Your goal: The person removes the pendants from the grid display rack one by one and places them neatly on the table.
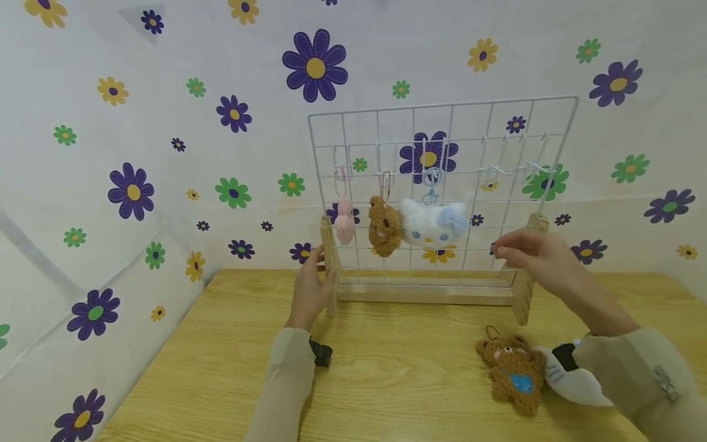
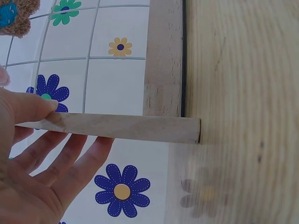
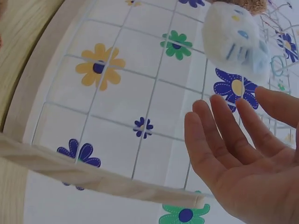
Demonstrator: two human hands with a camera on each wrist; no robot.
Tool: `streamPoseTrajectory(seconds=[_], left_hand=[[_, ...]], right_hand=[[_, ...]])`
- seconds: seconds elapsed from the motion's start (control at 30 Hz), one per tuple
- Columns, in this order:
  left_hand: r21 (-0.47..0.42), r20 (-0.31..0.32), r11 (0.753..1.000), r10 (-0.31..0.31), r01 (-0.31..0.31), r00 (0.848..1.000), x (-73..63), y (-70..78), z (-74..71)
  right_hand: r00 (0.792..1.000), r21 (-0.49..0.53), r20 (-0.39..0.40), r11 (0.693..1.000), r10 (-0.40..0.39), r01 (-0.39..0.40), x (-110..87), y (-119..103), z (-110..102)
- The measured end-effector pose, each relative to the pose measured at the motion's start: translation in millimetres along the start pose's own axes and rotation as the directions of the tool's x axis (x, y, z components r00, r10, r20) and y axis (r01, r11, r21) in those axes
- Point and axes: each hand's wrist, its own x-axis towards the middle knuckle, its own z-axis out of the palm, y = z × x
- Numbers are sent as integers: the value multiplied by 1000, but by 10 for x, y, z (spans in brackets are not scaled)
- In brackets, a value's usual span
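Observation:
A white wire grid rack [image 1: 469, 227] stands upright in a wooden base. My left hand [image 1: 310, 291] grips the rack's left wooden post [image 2: 126, 127], thumb on one face and fingers on the other. Beside the right wooden post [image 1: 523, 298], my right hand [image 3: 243, 163] is held up with loosely bent fingers and nothing in it. From hooks on the grid hang a small pink plush keychain [image 1: 345, 224], a brown bear plush keychain [image 1: 385, 230] and a white cat plush keychain [image 1: 428, 224] with a blue bow.
On the table [image 1: 386, 380] at the front right lies another brown bear plush [image 1: 516, 374] with a blue patch. Next to it is a white plush [image 1: 577, 380], partly hidden by my right sleeve. Bare hooks [image 1: 497, 169] sit on the grid's right side. A flower-patterned sheet [image 1: 182, 159] hangs behind.

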Motion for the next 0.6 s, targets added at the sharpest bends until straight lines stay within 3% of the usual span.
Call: streamPoseTrajectory(seconds=[0.27,0.6], left_hand=[[-7,0,1000,12,-12,1000,-3,31,2],[0,1,1000,-5,5,1000,4,21,8]], right_hand=[[995,-7,-102,1000,0,-1,113,-170,43],[973,71,-232,997,-14,31,236,-316,101]])
